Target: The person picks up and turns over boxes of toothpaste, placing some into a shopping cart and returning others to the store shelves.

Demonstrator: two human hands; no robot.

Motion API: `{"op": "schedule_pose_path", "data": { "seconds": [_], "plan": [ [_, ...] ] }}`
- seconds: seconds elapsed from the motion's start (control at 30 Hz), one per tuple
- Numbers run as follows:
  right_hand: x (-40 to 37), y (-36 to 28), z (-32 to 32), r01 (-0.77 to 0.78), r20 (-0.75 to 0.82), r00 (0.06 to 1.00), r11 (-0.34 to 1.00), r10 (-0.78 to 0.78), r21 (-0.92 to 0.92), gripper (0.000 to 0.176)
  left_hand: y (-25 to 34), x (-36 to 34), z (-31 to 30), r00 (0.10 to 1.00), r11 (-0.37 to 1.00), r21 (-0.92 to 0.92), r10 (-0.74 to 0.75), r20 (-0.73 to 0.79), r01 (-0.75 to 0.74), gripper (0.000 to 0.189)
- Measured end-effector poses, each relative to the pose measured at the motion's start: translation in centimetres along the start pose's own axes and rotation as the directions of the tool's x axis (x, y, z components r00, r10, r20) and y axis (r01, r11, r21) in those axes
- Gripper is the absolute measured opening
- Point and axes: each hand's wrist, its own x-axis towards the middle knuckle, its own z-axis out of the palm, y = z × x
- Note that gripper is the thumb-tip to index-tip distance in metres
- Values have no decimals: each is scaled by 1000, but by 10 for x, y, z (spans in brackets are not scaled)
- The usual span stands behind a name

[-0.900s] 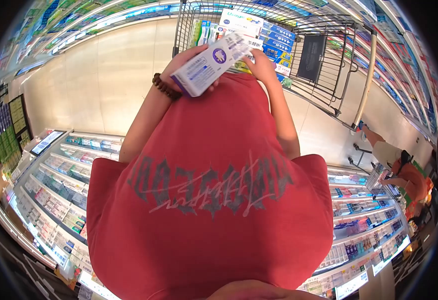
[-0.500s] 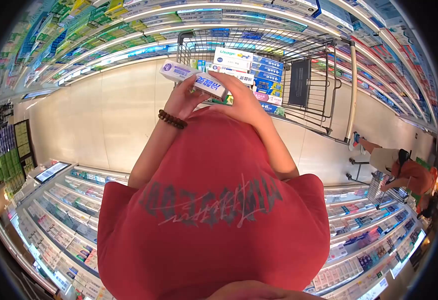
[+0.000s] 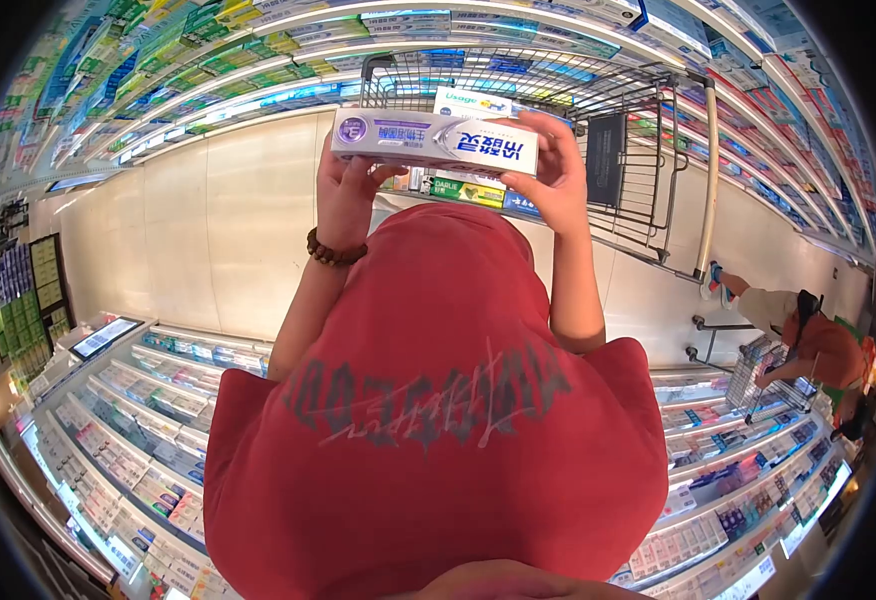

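A long white and purple toothpaste box (image 3: 436,142) is held level, its printed front facing up. My left hand (image 3: 343,190), with a beaded bracelet at the wrist, grips the left end, thumb on the near edge. The opposite end sits between the thumb and fingers of my right hand (image 3: 561,185). Beneath and behind the box is a wire shopping cart (image 3: 673,180) holding several boxes. Among them are a white Usage box (image 3: 473,101) and a green and yellow Darlie box (image 3: 466,191), both partly hidden.
Shelves (image 3: 288,65) packed with boxed goods curve along the far side. More shelving (image 3: 128,450) stands behind me on both sides. Pale tiled floor (image 3: 188,230) lies to the left. Another person (image 3: 823,350) with a small cart (image 3: 758,375) is at the right.
The toothpaste box has turned from a slant to nearly level and come up higher in view. My right hand has moved right, onto the box's right end.
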Motion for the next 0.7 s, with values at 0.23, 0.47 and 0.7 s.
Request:
{"op": "schedule_pose_path", "data": {
  "seconds": [0.23, 0.47, 0.7],
  "plan": [
    [-1, -12, 5, -128, -209, 967, 985, 149, 113, 47, 18, -7, 8, 999, 996, 88, -20, -35, 23, 44],
    [0, -8, 7, -216, -346, 913, 976, 215, 36, 24, 21, -7, 14, 992, 978, 171, -121, -20, 123, 44],
    [0, 9, -4, -330, -314, 891, 943, 327, 47, 27, 15, 4, 11, 942, 933, 191, -267, -204, 306, 40]
  ]
}}
